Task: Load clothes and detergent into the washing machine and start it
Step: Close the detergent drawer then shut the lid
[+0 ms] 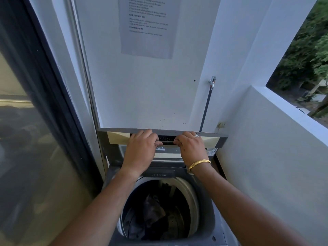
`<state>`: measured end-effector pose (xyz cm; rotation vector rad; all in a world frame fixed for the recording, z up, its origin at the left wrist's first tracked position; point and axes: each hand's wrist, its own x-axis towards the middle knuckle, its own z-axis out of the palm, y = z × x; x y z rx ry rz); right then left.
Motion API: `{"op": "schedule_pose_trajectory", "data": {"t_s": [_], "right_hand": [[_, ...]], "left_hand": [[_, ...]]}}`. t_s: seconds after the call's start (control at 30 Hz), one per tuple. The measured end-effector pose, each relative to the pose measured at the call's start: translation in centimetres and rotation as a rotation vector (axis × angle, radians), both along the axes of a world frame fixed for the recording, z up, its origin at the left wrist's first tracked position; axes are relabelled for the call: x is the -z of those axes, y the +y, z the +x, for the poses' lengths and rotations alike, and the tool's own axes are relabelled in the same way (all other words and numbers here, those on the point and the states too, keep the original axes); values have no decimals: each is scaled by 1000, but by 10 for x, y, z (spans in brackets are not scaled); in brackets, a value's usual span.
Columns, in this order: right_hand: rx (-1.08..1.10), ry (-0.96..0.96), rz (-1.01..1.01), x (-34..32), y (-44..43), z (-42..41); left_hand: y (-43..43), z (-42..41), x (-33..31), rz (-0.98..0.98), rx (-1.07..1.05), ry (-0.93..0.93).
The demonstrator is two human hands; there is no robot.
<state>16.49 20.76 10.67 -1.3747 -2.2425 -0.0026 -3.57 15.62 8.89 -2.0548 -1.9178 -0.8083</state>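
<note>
Both of our hands are on the raised lid (162,137) of the top-loading washing machine (113,167): our left hand (141,150) curls over its upper edge left of centre, and our right hand (190,148) does the same right of centre, fingers clamped on that edge with the thumbs tucked underneath. The lid stands folded up at the back of the machine, against the white wall (142,95). Below our wrists the drum (177,208) lies open, and dark clothes (152,213) sit in a heap at its bottom. A grey flap marked "Detergent" (158,174) sits closed on the rim just behind the drum opening, between our forearms. We wear a gold bangle (198,164) on the right wrist and a ring (196,136) on a right finger. A printed sheet (147,27) is stuck to the wall above. A grey hose (206,105) runs down the wall from a tap (212,82) at the right. A dark-framed glass door (26,121) stands at our left, and a low white parapet (275,121) at our right.
</note>
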Motion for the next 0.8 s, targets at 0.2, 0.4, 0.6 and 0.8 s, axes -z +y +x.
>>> {"op": "schedule_pose_trajectory", "data": {"t_s": [0.2,0.4,0.6,0.8], "right_hand": [[-37,0,39,8,-34,15],[-80,0,-14,16,-71,26],[-104,-36,-172,59,-121,40],[-111,-131,-387,124,-168,49]], "left_hand": [[-33,4,1,4,28,-8],[-76,22,6,-38,-32,2],[-135,39,41,-267,-64,-59],[-179,54,110,-537,-83,-91]]}}
